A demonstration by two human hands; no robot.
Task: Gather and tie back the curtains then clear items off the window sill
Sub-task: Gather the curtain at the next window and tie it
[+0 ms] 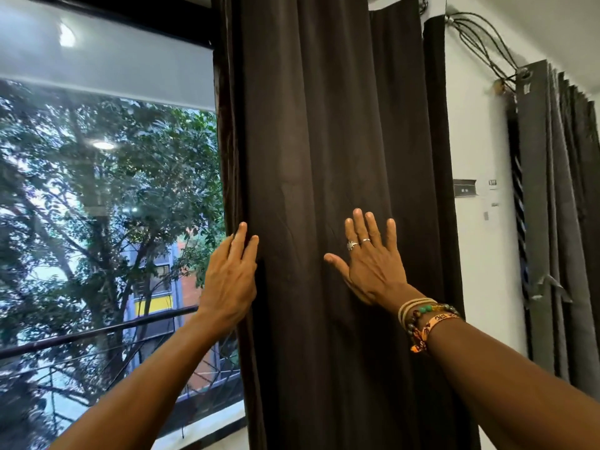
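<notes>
I see curtain [311, 157] hanging vertical; left hand [229, 280] fingers together on edge, right hand [373, 267] fingers spread flat; wristband [433, 324] writing unreadable

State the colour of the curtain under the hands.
Plain dark brown curtain, clearest in the head view.

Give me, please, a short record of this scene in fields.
curtain: dark, hangs in folds right of the window; no tie in view
left hand: pressed on the curtain's left edge, fingers straight
right hand: flat on the curtain, fingers spread
blind: partly lowered over the window
</notes>
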